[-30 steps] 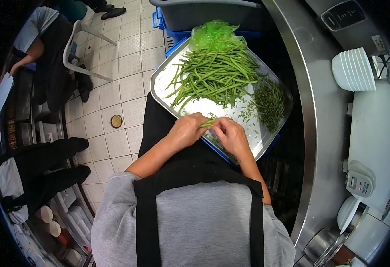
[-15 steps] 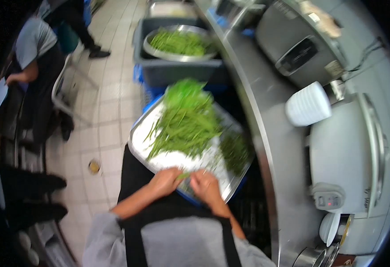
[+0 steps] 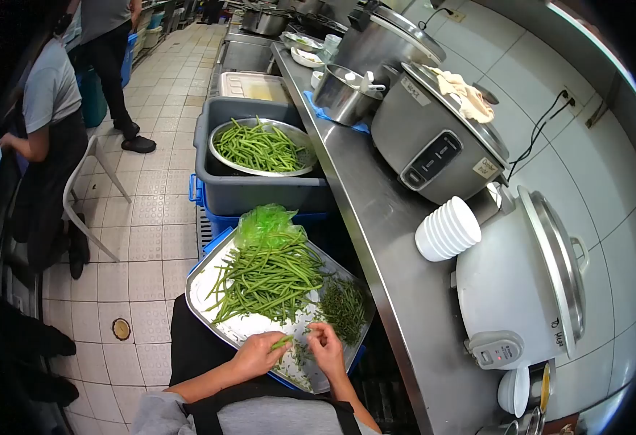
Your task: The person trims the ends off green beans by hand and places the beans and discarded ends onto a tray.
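Note:
A short bunch of green beans [image 3: 282, 342] is pinched in my left hand [image 3: 256, 352], over the near edge of a metal tray [image 3: 200, 290]. My right hand [image 3: 327, 349] hovers just beside it, apart from the beans, thumb and fingers parted; a tiny scrap may be at its fingertips, too small to make out. Long whole green beans [image 3: 271, 279] lie heaped in the middle of the tray, spilling from a green plastic bag [image 3: 266, 223] at its far end. Small dark trimmed bean ends [image 3: 342, 312] form a pile on the tray's right side.
Beyond the tray, a grey tub [image 3: 260, 194] holds a metal bowl [image 3: 220, 154] of beans. Along the right runs a steel counter [image 3: 376, 239] with rice cookers [image 3: 434, 138], stacked white bowls [image 3: 448, 228] and a pot [image 3: 343, 98]. Two people and a chair [image 3: 89, 196] are at left.
My hands have drawn apart; earlier they met at the beans. The beans stay in my left hand. The view has tilted up, showing more of the counter and floor ahead.

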`<state>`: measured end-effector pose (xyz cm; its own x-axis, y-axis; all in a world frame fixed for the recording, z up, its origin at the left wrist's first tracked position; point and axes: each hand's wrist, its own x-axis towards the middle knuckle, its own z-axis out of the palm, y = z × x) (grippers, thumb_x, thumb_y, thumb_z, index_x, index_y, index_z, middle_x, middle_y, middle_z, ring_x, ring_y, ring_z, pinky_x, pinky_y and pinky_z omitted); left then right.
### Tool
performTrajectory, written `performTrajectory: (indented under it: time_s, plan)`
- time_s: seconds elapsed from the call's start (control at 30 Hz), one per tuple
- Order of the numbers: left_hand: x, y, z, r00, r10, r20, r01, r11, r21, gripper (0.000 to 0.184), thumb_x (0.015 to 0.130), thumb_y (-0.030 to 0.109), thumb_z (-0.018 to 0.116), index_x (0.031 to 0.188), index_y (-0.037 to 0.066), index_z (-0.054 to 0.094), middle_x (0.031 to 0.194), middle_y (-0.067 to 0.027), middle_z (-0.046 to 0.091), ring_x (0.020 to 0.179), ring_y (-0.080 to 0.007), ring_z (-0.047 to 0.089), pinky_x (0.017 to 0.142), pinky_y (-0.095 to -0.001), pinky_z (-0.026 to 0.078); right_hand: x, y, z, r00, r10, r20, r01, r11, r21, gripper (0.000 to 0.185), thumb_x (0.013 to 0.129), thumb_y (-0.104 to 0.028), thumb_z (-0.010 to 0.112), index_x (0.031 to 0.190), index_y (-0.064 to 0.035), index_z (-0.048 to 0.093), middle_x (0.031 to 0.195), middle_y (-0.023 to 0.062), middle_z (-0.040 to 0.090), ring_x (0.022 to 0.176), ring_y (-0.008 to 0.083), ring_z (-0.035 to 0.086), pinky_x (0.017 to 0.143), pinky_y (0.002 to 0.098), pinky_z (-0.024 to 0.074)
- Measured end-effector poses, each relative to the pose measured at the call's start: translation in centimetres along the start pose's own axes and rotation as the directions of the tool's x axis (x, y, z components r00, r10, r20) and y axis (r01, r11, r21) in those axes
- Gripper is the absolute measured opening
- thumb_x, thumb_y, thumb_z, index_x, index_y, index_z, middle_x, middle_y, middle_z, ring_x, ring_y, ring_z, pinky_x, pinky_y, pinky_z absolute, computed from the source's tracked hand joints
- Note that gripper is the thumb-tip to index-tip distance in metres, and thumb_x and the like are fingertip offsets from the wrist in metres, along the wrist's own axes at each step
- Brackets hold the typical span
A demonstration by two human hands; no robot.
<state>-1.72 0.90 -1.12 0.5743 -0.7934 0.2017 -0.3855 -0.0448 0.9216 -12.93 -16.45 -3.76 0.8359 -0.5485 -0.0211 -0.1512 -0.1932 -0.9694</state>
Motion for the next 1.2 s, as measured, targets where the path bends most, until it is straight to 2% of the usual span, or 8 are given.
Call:
performTrajectory:
  time_s: [0.17,0.47,0.6,0.9,1.0,1.1,1.13,1.2]
  plan:
    - [0.0,-1.1,-0.1,0.99,-0.067,-0.122,0.043,0.981,-0.187,0.019,0.093,0.017,0.06,0.097,0.0,0.065,0.075,-0.0132,0.064,0.067,-0.0195,0.062,0.062,-0.0324,0.048,-2.0,0.1,1.1,0.93,-0.034,0.366,0.072,0.993,-0.092,0.032,0.094,-0.01,0.057,0.125,-0.0023,0.056,0.105,0.0033,0.06,0.089,0.0098,0.057,0.078,0.0251,0.0468]
    - [-0.3,-1.5,-1.1,0.949,-0.07,-0.309,-0.027,0.953,-0.3,0.019,0.093,0.016,0.059,0.099,-0.001,0.064,0.077,-0.0098,0.064,0.07,-0.0136,0.059,0.063,-0.0292,0.048,-1.4,-2.7,1.1,0.906,0.324,0.272,-0.25,0.929,-0.274,0.02,0.091,-0.018,0.064,0.096,0.0005,0.069,0.077,-0.0013,0.063,0.066,0.006,0.053,0.062,0.0212,0.0436]
    - [-0.5,-1.1,-2.1,0.942,-0.134,-0.308,0.028,0.945,-0.326,0.018,0.092,0.014,0.059,0.097,-0.003,0.063,0.085,-0.0182,0.065,0.077,-0.0332,0.065,0.066,-0.0363,0.049,-0.9,-3.3,1.1,0.871,0.38,0.313,-0.282,0.906,-0.316,0.021,0.092,-0.02,0.064,0.094,-0.0002,0.069,0.077,-0.0013,0.063,0.064,0.0063,0.052,0.061,0.0224,0.0433]
    - [-1.2,-0.2,-3.0,0.939,0.13,-0.317,-0.194,0.964,-0.18,0.015,0.087,0.008,0.062,0.1,0.001,0.064,0.088,-0.0155,0.062,0.081,-0.0324,0.062,0.069,-0.0371,0.049,-0.8,-2.6,1.4,0.924,0.207,0.323,-0.189,0.978,-0.087,0.024,0.095,-0.02,0.054,0.081,-0.0028,0.065,0.074,0.0022,0.063,0.065,0.0074,0.053,0.059,0.023,0.0439]
    - [-1.8,1.0,-2.3,0.918,0.285,-0.276,-0.358,0.895,-0.266,0.021,0.081,0.002,0.067,0.101,0.004,0.064,0.087,-0.0121,0.061,0.08,-0.0266,0.063,0.066,-0.034,0.05,-0.2,-0.4,1.4,0.959,0.265,0.105,-0.285,0.884,0.372,0.019,0.092,-0.016,0.055,0.081,-0.0016,0.061,0.068,0.0023,0.058,0.058,0.0096,0.05,0.054,0.0222,0.0378]
    - [-1.9,1.2,-2.3,0.907,0.271,-0.323,-0.36,0.896,-0.26,0.019,0.081,0.001,0.067,0.1,0.005,0.064,0.088,-0.0115,0.062,0.081,-0.0257,0.063,0.068,-0.0325,0.05,0.9,1.0,1.1,0.92,0.372,0.125,-0.379,0.925,0.035,0.018,0.09,-0.019,0.06,0.087,-0.0013,0.063,0.072,0.0065,0.06,0.062,0.0153,0.055,0.057,0.0268,0.0416]
    - [-1.8,1.1,-2.7,0.927,0.196,-0.321,-0.302,0.897,-0.323,0.011,0.087,0.005,0.064,0.098,0.003,0.063,0.088,-0.0097,0.062,0.083,-0.0202,0.063,0.069,-0.0301,0.049,0.9,0.6,1.3,0.924,0.351,0.154,-0.286,0.899,-0.332,0.016,0.09,-0.018,0.061,0.091,-0.0021,0.064,0.076,0.0089,0.061,0.066,0.0196,0.057,0.06,0.0295,0.0436]
    - [-1.8,0.0,-2.8,0.948,0.053,-0.314,-0.189,0.887,-0.422,0.011,0.092,0.009,0.06,0.099,0.001,0.061,0.085,-0.0074,0.061,0.082,-0.0162,0.062,0.07,-0.0289,0.049,2.2,-1.7,2.4,0.914,0.337,0.226,0.034,0.491,-0.871,0.016,0.088,-0.015,0.062,0.099,-0.0037,0.065,0.085,0.0137,0.064,0.074,0.0281,0.062,0.065,0.0351,0.0476]
